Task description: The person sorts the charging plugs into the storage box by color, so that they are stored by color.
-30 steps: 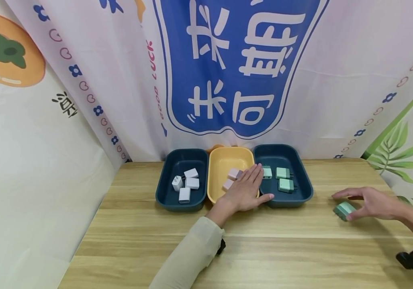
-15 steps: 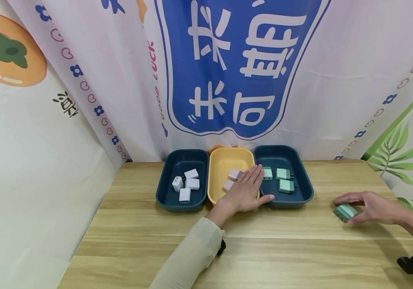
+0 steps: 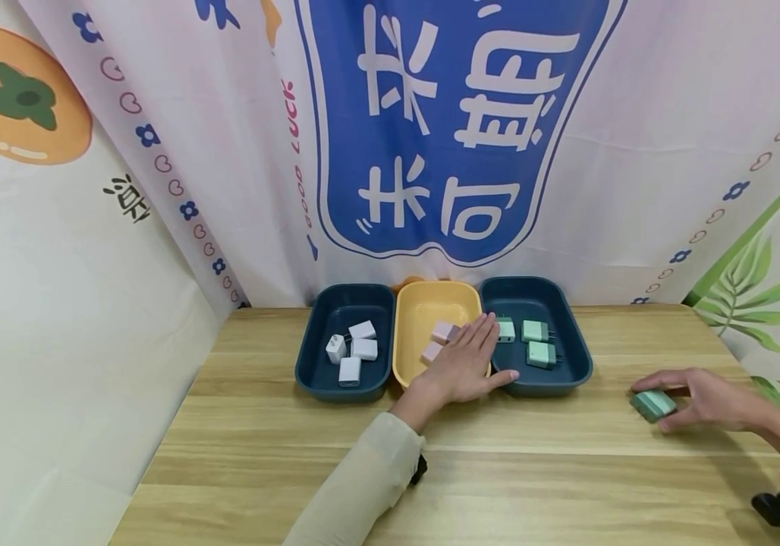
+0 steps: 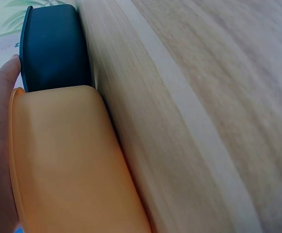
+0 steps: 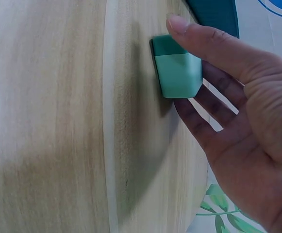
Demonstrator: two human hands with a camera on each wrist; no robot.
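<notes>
My right hand (image 3: 714,400) holds a green plug charger (image 3: 655,406) between thumb and fingers, low over the table at the right. In the right wrist view the charger (image 5: 179,75) has a dark green end, and the thumb lies across its edge. My left hand (image 3: 461,368) lies with straight fingers across the yellow tray (image 3: 431,294) and the near rim of the right dark blue tray (image 3: 533,292). Pink chargers (image 3: 445,331) are partly hidden under that hand. Several green chargers (image 3: 542,354) sit in the right tray.
Left of the yellow tray stands another dark blue tray (image 3: 352,294) with several white chargers (image 3: 350,371). All three trays stand side by side at the back of the wooden table (image 3: 485,485), against a printed curtain (image 3: 267,250).
My right hand has closed a little more around the green charger and shifted slightly towards me. The left hand stays in place on the trays.
</notes>
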